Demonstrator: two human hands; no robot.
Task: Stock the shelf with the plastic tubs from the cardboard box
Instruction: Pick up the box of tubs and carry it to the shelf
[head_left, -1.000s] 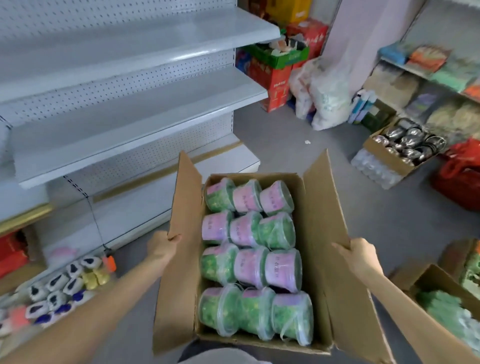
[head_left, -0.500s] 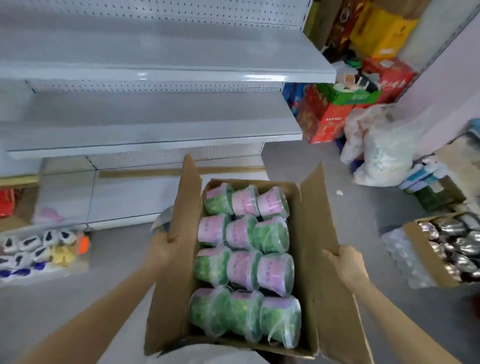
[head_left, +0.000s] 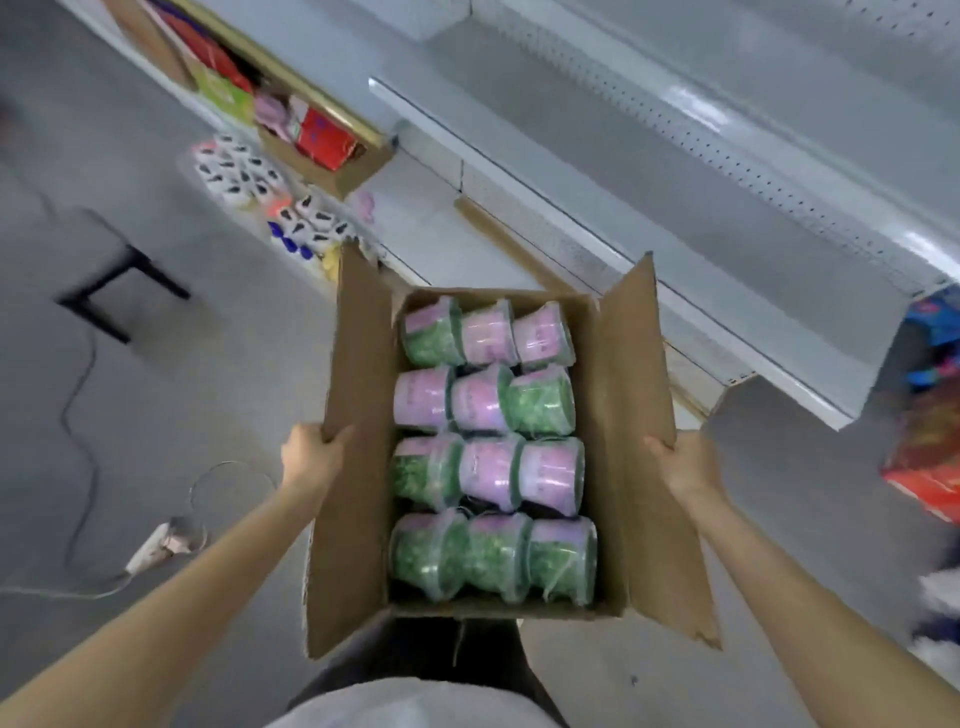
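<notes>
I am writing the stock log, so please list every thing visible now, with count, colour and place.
cardboard box: one, brown, in front of the person
plastic tubs: twelve, green and pink, in the box, four rows of three
shelves: several, white, upper right
stool: one, black legs, floor left
red carton: one, red, top left
small items: many, mostly white, floor, top left
left hand: grips the box's left flap
right hand: grips the box's right flap

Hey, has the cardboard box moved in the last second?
Yes. The cardboard box has swung left along the front of the white shelf; its far left corner now lies by the black-and-white packs on the floor.
</notes>
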